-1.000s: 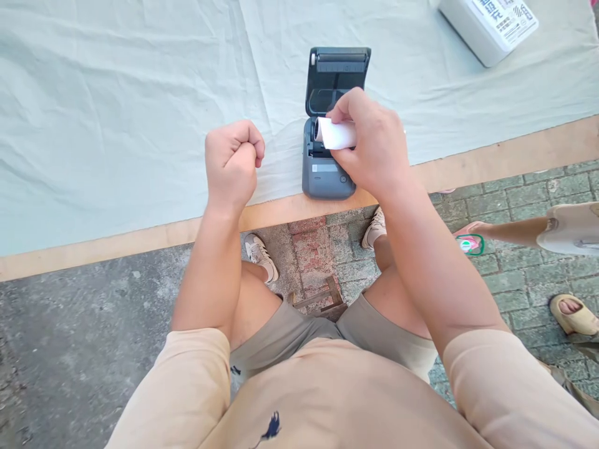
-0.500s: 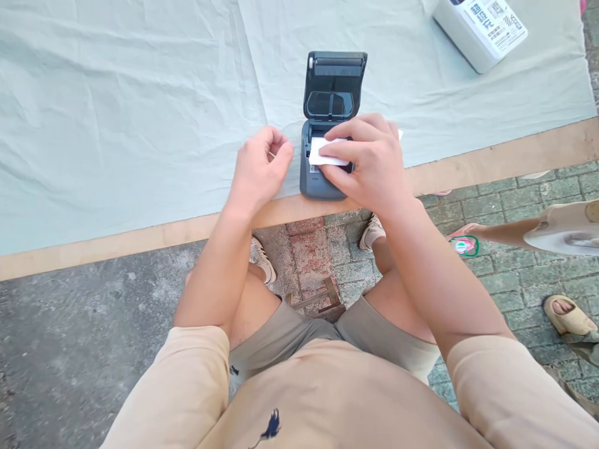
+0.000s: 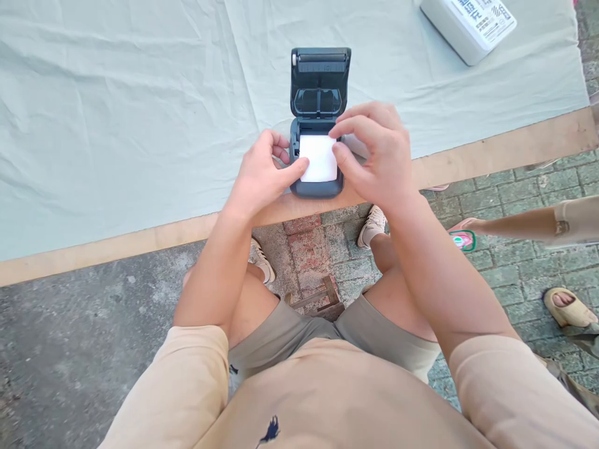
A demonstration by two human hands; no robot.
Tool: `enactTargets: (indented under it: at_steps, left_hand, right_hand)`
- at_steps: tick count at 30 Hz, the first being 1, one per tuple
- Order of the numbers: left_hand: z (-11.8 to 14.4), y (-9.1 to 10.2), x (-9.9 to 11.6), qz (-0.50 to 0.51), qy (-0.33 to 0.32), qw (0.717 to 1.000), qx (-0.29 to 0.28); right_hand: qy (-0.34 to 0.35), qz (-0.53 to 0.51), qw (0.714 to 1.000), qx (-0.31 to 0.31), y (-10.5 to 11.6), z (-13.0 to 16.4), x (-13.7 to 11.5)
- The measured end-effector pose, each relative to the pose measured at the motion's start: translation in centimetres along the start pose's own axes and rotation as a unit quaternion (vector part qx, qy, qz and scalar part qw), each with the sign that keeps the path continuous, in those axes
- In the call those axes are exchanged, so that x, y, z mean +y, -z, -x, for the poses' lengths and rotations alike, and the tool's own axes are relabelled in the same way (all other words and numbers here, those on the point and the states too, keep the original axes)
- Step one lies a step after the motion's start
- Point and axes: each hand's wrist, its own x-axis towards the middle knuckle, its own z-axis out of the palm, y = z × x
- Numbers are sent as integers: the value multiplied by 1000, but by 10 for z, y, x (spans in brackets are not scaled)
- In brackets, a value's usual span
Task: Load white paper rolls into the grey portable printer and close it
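A small dark label printer (image 3: 317, 189) stands at the front edge of the cloth-covered table, its lid (image 3: 319, 81) raised. A white paper piece (image 3: 318, 159) lies flat over the printer's open bay. My left hand (image 3: 264, 171) grips the printer's left side, its thumb on the paper's lower left edge and its fingers curled beside the casing. At the right edge of the paper is my right hand (image 3: 377, 149), with thumb and fingers apart. Its fingertips are at the upper right corner of the paper; whether they touch it I cannot tell.
A white box (image 3: 472, 31) with a printed label lies at the far right of the table (image 3: 140, 112). Bare wood (image 3: 505, 146) runs along the front edge. Below are my knees, a wooden stool (image 3: 327, 299), and another person's leg and feet (image 3: 508, 231) at the right.
The white paper, formerly held in my right hand, now lies spread over the printer's bay. My right fingers have loosened and moved to its edge. My left thumb has come onto the paper.
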Motion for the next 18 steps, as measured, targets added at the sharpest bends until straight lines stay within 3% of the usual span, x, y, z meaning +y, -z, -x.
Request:
enactTargets:
  at_steps: [5, 8, 12, 18]
  left_hand:
    - [-1, -3, -3, -15, 8, 1000, 3]
    - [-1, -4, -2, -18, 7, 1000, 2]
    - [1, -2, 0, -27, 9, 1000, -2]
    - [3, 4, 0, -20, 9, 1000, -22]
  right_hand:
    - [-5, -52, 998, 43, 8, -24, 0]
    - [24, -114, 993, 25, 3, -40, 5]
    - [31, -124, 990, 58, -2, -48, 4]
    - [-26, -7, 999, -43, 11, -30, -12]
